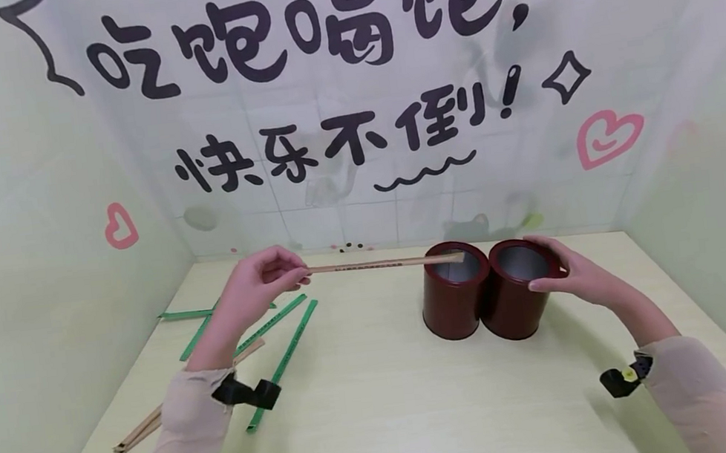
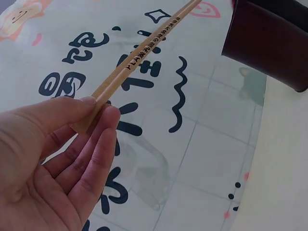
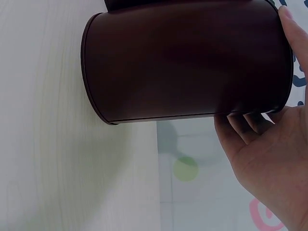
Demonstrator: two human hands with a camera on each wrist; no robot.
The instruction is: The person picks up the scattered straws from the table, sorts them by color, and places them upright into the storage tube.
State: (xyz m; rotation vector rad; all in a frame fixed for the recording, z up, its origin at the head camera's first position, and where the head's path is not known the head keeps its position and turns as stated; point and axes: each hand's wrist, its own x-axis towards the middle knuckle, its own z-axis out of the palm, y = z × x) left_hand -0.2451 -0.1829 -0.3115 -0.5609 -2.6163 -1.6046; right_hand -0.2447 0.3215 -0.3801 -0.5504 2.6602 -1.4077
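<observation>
Nearest us, two pale sleeves (image 1: 185,433) reach over a counter (image 1: 371,420) where brown sticks (image 1: 139,433) and green sticks (image 1: 292,347) lie loose at left; we judge them light, best picked up at mid-length.

Beyond, the left grip (image 1: 255,283) pinches one end of the held stick (image 1: 367,265) between thumb and fingers, roughly level above the counter, its free tip across the mouth of the left cup (image 1: 455,312) in the head view. We expect it to weigh almost nothing and stay straight, though its printed, paper-looking wrapper may crease or slide; a light pinch should do, further in for steadier aim.

At right, the right grip (image 1: 587,279) curls about the upper side of the right cup (image 1: 516,306), thumb near the rim. Both dark red cups stand upright, touching. We read them as stiff, hollow and perhaps slick, best held round the body below the rim.

Farthest off, we see a lettered wall (image 1: 365,219).
</observation>
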